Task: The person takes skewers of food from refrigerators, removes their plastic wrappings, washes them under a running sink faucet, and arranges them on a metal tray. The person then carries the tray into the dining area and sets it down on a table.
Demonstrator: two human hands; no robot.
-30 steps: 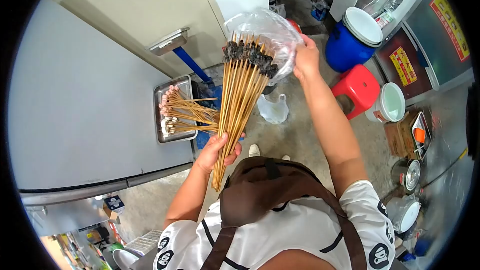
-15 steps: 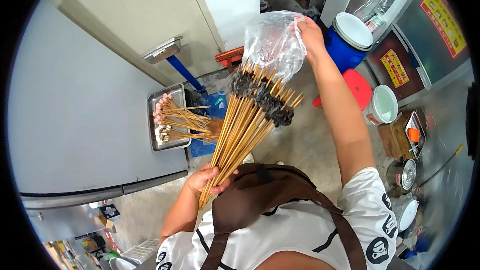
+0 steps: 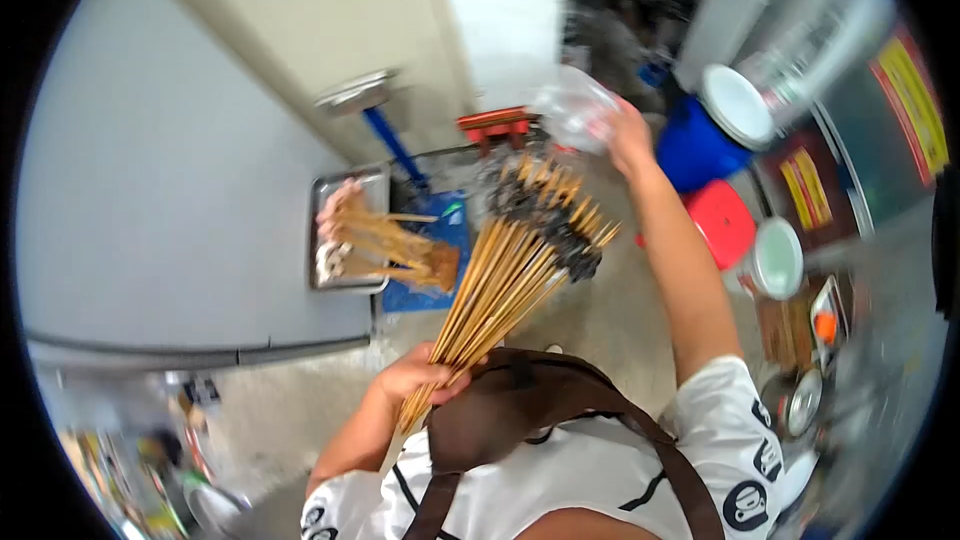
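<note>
My left hand (image 3: 424, 378) is closed around the lower ends of a thick bundle of wooden skewers (image 3: 482, 292). Dark, blackish pieces of food (image 3: 540, 210) are threaded near the far ends, with bare tips poking out beyond them. Farther out, my right hand (image 3: 628, 140) grips a clear plastic bag (image 3: 578, 108), which hangs crumpled beyond the skewer tips. The bag is blurred, and its contents, if any, cannot be made out. A metal tray (image 3: 378, 183) at the left holds more skewers with pink and white pieces.
The tray sits on a scale with a blue platform (image 3: 400, 298) and blue post (image 3: 392, 140). A grey cabinet (image 3: 180, 170) stands at left. To the right are a blue barrel (image 3: 690, 145), a red stool (image 3: 722, 225) and a white bucket (image 3: 777, 260). A red stand (image 3: 495, 123) is ahead.
My right hand has drawn the plastic bag away from the skewer tips, and the bag looks more bunched. My left hand still holds the bundle. The view has shifted and blurred.
</note>
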